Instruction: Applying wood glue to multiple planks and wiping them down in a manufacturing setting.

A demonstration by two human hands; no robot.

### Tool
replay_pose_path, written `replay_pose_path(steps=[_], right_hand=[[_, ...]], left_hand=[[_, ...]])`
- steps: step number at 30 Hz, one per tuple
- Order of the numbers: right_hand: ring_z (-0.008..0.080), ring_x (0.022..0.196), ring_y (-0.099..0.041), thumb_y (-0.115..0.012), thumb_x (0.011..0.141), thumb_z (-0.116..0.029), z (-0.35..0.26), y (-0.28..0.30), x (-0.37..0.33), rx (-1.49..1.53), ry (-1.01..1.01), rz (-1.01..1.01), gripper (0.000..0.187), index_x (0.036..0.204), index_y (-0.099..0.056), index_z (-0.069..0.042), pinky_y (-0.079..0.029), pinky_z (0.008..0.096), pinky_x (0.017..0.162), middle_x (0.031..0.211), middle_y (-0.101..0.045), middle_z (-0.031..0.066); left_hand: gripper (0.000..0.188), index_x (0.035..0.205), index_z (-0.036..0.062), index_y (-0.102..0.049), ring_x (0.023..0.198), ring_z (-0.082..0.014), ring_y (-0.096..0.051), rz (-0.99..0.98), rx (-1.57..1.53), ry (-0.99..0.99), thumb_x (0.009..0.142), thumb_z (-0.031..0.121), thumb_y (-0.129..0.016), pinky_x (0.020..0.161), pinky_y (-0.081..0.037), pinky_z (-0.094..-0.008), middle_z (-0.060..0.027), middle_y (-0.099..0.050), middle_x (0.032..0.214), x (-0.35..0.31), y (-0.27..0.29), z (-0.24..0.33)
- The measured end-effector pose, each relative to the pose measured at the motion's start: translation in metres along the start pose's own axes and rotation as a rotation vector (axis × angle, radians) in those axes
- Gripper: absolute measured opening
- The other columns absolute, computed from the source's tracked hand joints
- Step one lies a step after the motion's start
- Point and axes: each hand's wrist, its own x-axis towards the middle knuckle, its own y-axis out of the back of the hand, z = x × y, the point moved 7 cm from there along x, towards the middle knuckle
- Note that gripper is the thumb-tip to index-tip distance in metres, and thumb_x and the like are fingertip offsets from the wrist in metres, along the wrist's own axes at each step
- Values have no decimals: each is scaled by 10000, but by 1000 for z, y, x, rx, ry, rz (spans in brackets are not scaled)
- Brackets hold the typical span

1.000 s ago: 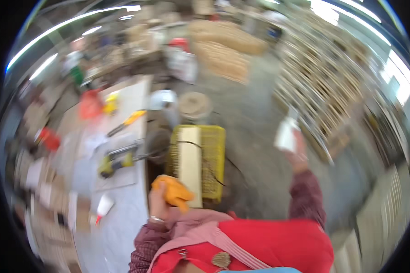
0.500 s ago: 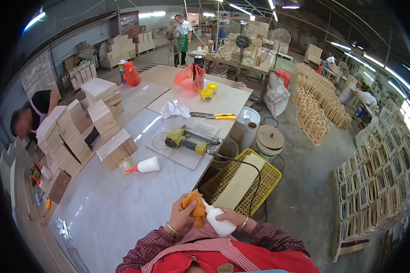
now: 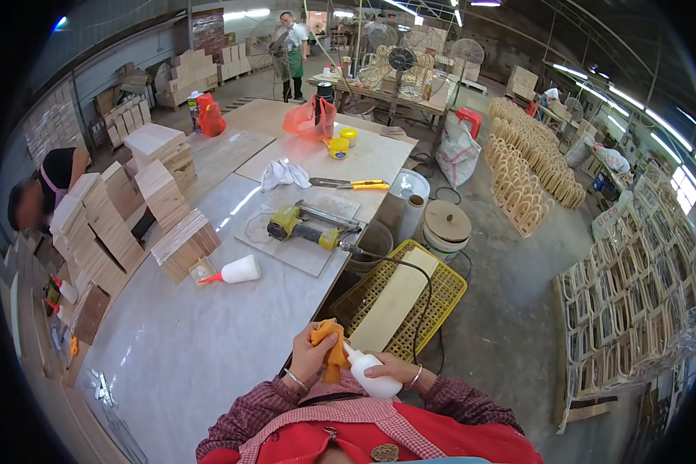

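Note:
My left hand [image 3: 311, 356] is closed round a crumpled orange cloth [image 3: 333, 340], in front of my body at the near table edge. In my right hand [image 3: 392, 370] is a white squeeze bottle [image 3: 372, 378], tilted so that its nozzle points up and left into the cloth. The nozzle's tip is hidden by the cloth. Ahead on the table lies a second white squeeze bottle [image 3: 242, 269] with a red tip, on its side. Beyond it a yellow-green nail gun [image 3: 305, 228] rests on a flat board [image 3: 271, 241], with a hose attached.
Stacked wooden blocks [image 3: 93, 224] line the table's left side, where another person [image 3: 50, 182] bends over. A yellow crate [image 3: 445, 298] holding a plank [image 3: 394, 301] stands right of the table. Farther back are a utility knife [image 3: 370, 185], a white rag [image 3: 284, 175] and a yellow tub [image 3: 338, 148].
The view has shifted slightly, so the table and its things sit a little further left. My hands keep nearly the same hold on the cloth and bottle.

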Motion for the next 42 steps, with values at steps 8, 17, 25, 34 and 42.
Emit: replay_pose_path(steps=[8, 17, 25, 34, 42], right_hand=[[170, 737, -589, -618, 784, -237, 11, -3, 7, -50, 12, -63, 481, 1184, -448, -30, -473, 234, 585, 966, -586, 105], [174, 737, -600, -620, 775, -231, 5, -11, 4, 10, -33, -58, 490, 1187, -453, -26, -485, 236, 573, 972, -593, 115], [182, 734, -610, -614, 766, -213, 5, -13, 2, 12, -24, -64, 498, 1200, -455, -27, -494, 235, 560, 979, -599, 122], [185, 751, -602, -613, 753, -222, 10, -9, 1, 27, -24, -61, 511, 1199, -457, -29, -492, 240, 581, 985, -592, 117], [186, 747, -601, -612, 749, -230, 16, 0, 2, 27, -19, -65, 522, 1203, -454, -26, -491, 241, 581, 985, -590, 124]], left_hand=[[174, 969, -10, -540, 712, -120, -529, 36, 76, -35, 799, 11, -570, 652, -465, -211, -79, -580, 866, -5, 5, -5], [117, 923, 3, -527, 688, -117, -513, 96, 44, -57, 808, 12, -546, 631, -456, -205, -68, -556, 831, -10, 2, 4], [96, 912, 19, -517, 678, -116, -505, 119, -90, 62, 816, 21, -528, 624, -451, -201, -65, -542, 821, -9, 7, -4], [124, 930, 19, -515, 702, -123, -519, 62, -128, 108, 809, 14, -541, 645, -462, -210, -70, -547, 841, -8, 3, -6], [149, 957, 16, -508, 720, -126, -526, -2, -151, 109, 815, 8, -555, 660, -467, -216, -72, -548, 862, -9, -7, -5]])
